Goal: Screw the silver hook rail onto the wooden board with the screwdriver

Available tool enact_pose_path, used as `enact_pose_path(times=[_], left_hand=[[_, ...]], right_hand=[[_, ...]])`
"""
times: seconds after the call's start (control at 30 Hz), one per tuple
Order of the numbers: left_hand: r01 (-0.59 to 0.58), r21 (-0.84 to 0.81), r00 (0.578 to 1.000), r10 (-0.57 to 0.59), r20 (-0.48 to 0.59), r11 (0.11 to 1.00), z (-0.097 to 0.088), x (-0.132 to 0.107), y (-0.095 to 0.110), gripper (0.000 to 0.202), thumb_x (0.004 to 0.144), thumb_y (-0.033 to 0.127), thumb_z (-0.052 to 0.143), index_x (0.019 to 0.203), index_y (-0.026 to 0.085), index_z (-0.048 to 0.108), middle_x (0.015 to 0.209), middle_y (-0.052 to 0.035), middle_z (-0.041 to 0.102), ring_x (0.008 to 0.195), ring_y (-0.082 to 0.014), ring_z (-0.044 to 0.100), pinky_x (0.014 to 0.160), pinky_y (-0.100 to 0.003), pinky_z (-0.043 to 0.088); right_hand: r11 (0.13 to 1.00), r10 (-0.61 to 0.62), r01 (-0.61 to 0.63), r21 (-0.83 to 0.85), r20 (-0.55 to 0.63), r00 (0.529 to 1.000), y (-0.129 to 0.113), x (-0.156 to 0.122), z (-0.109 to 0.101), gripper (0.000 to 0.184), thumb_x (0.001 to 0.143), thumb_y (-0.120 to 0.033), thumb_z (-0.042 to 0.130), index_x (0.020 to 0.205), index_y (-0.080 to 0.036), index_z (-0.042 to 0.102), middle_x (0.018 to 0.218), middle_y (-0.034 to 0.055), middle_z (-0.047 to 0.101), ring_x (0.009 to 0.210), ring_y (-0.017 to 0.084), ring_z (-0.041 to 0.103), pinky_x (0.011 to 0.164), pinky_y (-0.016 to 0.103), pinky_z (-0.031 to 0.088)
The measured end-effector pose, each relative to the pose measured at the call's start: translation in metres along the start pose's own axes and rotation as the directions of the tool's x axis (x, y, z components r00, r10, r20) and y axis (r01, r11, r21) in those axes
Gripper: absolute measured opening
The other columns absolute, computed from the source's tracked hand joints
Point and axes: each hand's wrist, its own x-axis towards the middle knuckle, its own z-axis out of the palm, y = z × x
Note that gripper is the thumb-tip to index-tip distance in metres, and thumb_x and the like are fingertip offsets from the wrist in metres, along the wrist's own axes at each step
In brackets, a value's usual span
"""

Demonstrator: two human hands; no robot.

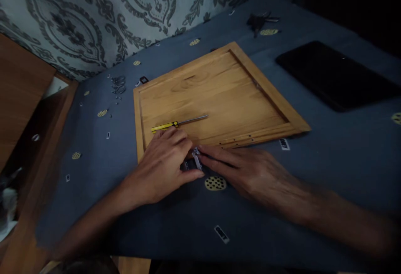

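Observation:
A square wooden panel with a raised frame lies on a blue patterned cloth. A screwdriver with a yellow handle rests on the panel near its front edge. My left hand and my right hand meet at the panel's front edge. Both pinch a small metal bracket between their fingertips, fingers closed around it. Most of the bracket is hidden under the fingers.
Small metal rings and screws are scattered on the cloth left of the panel. A dark flat slab lies at the right, keys at the back. Wooden furniture stands at the left. Patterned wallpaper is behind.

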Motion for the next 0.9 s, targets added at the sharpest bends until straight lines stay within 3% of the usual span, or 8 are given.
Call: enact_pose_path(times=[0.1,0.2,0.33,0.43,0.57,0.73,0.9], left_hand=[[0.003,0.003,1.000,-0.003,0.007,1.000,-0.002,-0.001,0.000,0.036,0.083,0.046,0.084,0.090,0.017,0.062,0.098,-0.0054,0.064,0.100,-0.0289,0.061,0.086,-0.047,0.052],[0.016,-0.047,1.000,-0.015,0.014,0.999,-0.014,-0.003,-0.006,0.035,0.092,0.051,0.073,0.099,0.018,0.065,0.100,-0.0057,0.066,0.099,-0.0281,0.062,0.085,-0.045,0.052],[0.108,-0.110,0.990,-0.117,-0.073,0.988,-0.033,-0.005,-0.032,0.030,0.102,0.046,0.056,0.115,0.021,0.066,0.100,-0.0043,0.068,0.099,-0.0241,0.064,0.086,-0.039,0.052],[0.211,-0.012,0.968,-0.211,-0.135,0.977,-0.036,-0.003,-0.057,0.026,0.097,0.038,0.059,0.113,0.019,0.067,0.111,-0.0087,0.068,0.110,-0.0303,0.059,0.092,-0.045,0.050],[0.232,-0.024,0.969,-0.233,-0.077,0.973,-0.026,0.001,-0.077,0.022,0.088,0.030,0.068,0.107,0.019,0.068,0.106,-0.0069,0.068,0.104,-0.0285,0.061,0.090,-0.043,0.051],[0.182,-0.108,0.980,-0.190,-0.064,0.977,-0.019,0.003,-0.078,0.006,0.090,0.023,0.063,0.091,0.020,0.068,0.087,-0.0020,0.067,0.085,-0.0208,0.060,0.079,-0.033,0.049],[0.116,-0.246,0.963,-0.170,-0.209,0.962,-0.035,-0.002,-0.077,0.010,0.090,0.030,0.070,0.087,0.020,0.067,0.082,0.0002,0.066,0.069,-0.0140,0.057,0.062,-0.025,0.043]], right_hand=[[1.000,0.003,-0.004,0.017,0.024,1.000,-0.001,0.003,-0.003,0.050,0.089,0.008,0.041,0.128,-0.012,0.067,0.128,0.0123,0.074,0.091,0.022,0.077,0.074,0.034,0.066],[1.000,0.006,-0.007,0.014,0.057,0.998,-0.001,0.005,-0.005,0.051,0.087,0.008,0.042,0.128,-0.011,0.067,0.130,0.0130,0.073,0.091,0.023,0.077,0.073,0.035,0.067],[1.000,-0.007,0.008,-0.022,0.047,0.999,0.000,0.003,-0.004,0.054,0.086,0.010,0.039,0.126,-0.012,0.068,0.130,0.0119,0.074,0.093,0.021,0.077,0.074,0.033,0.066],[1.000,-0.001,0.002,-0.022,0.043,0.999,0.000,0.000,-0.002,0.054,0.087,0.010,0.040,0.127,-0.015,0.067,0.131,0.0103,0.073,0.097,0.020,0.076,0.079,0.031,0.065],[1.000,-0.005,0.005,0.004,0.033,0.999,0.001,-0.001,-0.001,0.046,0.092,0.007,0.042,0.127,-0.013,0.065,0.134,0.0117,0.072,0.102,0.021,0.076,0.082,0.033,0.064],[1.000,0.002,-0.004,0.030,0.051,0.999,0.002,-0.001,-0.003,0.048,0.091,0.007,0.042,0.129,-0.012,0.064,0.134,0.0128,0.071,0.101,0.022,0.076,0.082,0.034,0.065],[0.999,0.024,-0.025,0.022,0.062,0.998,0.001,-0.002,-0.001,0.052,0.088,0.008,0.043,0.129,-0.015,0.065,0.134,0.0110,0.072,0.097,0.021,0.077,0.081,0.035,0.066]])
